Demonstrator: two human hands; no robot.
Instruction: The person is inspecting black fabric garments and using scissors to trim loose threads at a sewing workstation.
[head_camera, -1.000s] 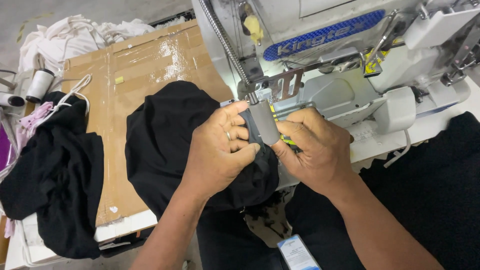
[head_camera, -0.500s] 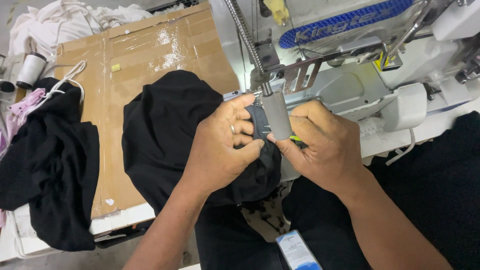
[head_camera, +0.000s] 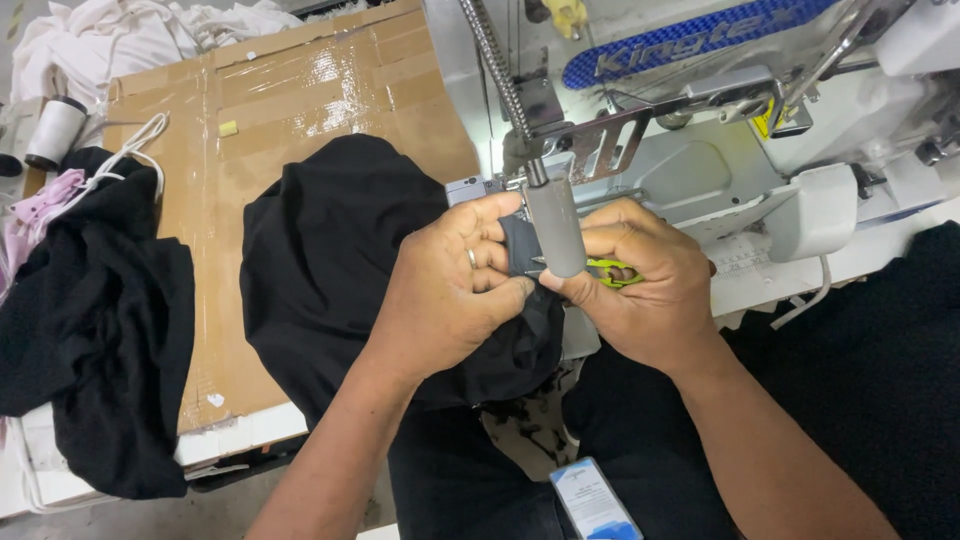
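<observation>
A big white sewing machine fills the upper right of the frame. A flat brown cardboard sheet, shiny with tape, covers the table in the upper middle. A black cloth lies bunched on the cardboard in the middle of the frame and hangs down over the table edge. Another heap of dark clothes sits at the left side, with a white cord on top of it. A pile of white cloth lies in the upper left corner.

The left hand is in the middle of the frame. It is closed on the black cloth and pinches its edge right by the machine. The right hand is just beside it, to the right. It is curled shut around small yellow-green snips, and its fingertips touch the same edge of cloth. A grey bar from the machine hangs between the two hands.

A white thread spool stands at the far left.
</observation>
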